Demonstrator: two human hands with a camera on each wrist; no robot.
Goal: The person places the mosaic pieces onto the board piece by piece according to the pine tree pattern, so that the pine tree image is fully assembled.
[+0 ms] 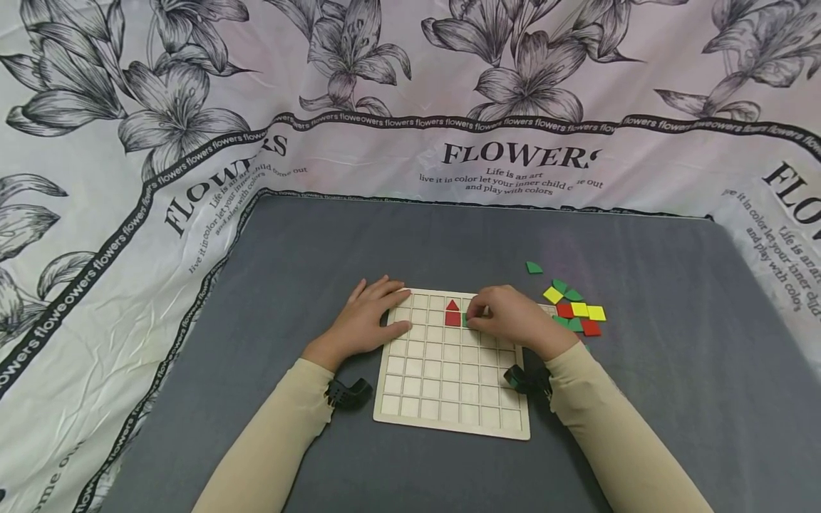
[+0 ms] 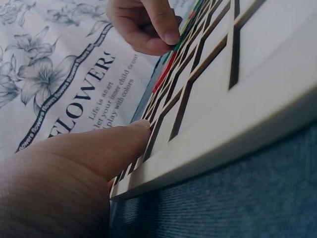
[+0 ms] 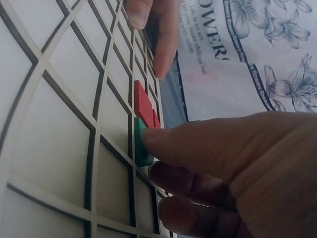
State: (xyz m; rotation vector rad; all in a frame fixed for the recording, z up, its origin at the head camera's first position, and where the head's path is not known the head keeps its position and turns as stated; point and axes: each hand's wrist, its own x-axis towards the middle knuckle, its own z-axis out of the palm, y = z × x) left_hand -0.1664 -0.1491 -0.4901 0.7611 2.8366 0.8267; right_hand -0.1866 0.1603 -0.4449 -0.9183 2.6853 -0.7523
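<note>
A pale wooden grid board [image 1: 450,393] lies on the dark grey cloth. In its upper rows a red triangle [image 1: 452,306] sits directly above a red square [image 1: 452,319]. My left hand [image 1: 360,319] rests on the board's upper left edge, fingers and thumb spread. With curled fingers my right hand [image 1: 513,320] pinches a green piece [image 3: 140,146] at the cell just right of the red square. The right wrist view shows the thumb on that piece's face, beside the red square; part of its outline is hidden by the thumb.
Several red, yellow and green pieces [image 1: 579,310] lie in a cluster by the board's upper right corner, partly behind the right hand. A single green piece [image 1: 534,268] lies farther back. Behind the grey surface hangs a white flower-printed cloth [image 1: 359,157].
</note>
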